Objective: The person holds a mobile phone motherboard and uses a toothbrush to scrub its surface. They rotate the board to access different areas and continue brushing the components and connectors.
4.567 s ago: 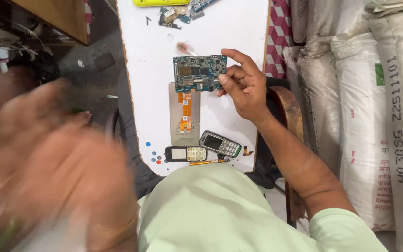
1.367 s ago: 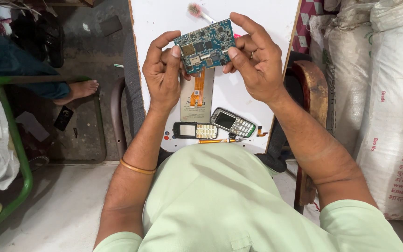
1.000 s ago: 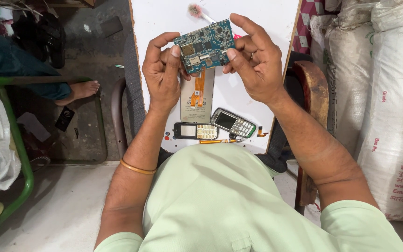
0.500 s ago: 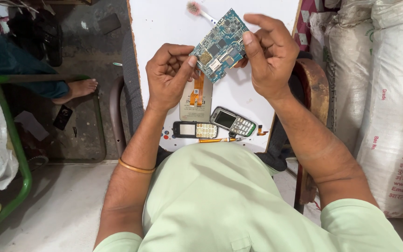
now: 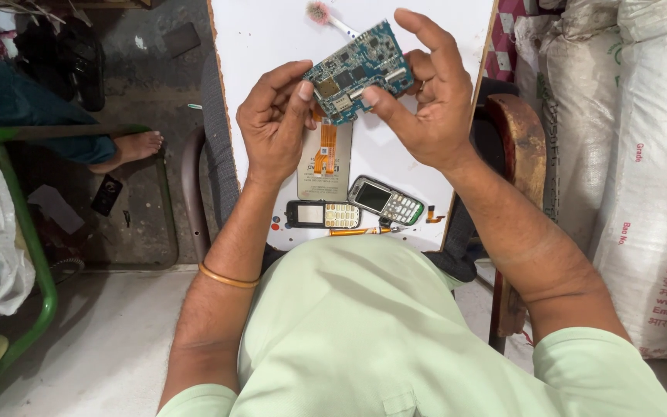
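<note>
Levelling circuit board (image 5: 358,71), left hand (image 5: 272,127) back on it

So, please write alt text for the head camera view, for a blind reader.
Both hands, left hand and right hand, hold a blue circuit board above a white table. Two small keypad phones lie below it.

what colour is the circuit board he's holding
Blue-green, with silver and dark components, in the head view: the circuit board is held between both hands.

White printed sacks (image 5: 642,154) stacked at right, silver phone's dark screen (image 5: 373,196) on table
</note>
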